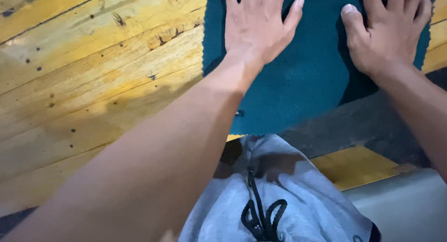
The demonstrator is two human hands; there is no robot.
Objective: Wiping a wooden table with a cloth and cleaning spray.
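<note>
— What do we have under our hands?

— A teal cloth (298, 83). It lies flat on the wooden table (93, 74), near the edge closest to us, and its top runs out of the picture. Our left hand (258, 30) rests on the left part of it, palm down, fingers spread and thumb held out to the right. Our right hand (389, 32) lies on the right part of it, also palm down and flat, with the thumb pointing up and to the left.

— Are we pinching or gripping any of it?

— No. Both hands are laid open on the cloth; neither one closes on a fold or an edge. The fingertips of both go past the top of the frame, so we cannot tell how they end.

— How close are the two hands?

— Near each other but apart, with a strip of bare cloth between the thumbs.

— Any boxes, bins or trays, and anything in them?

— We see none in this view. The table is yellow-stained planks with dark knots and nail marks. Below its edge we see our grey hooded top (288, 195) with a black drawstring (260, 214) hanging at the front, and a dark band beside the cloth's lower right corner.
</note>
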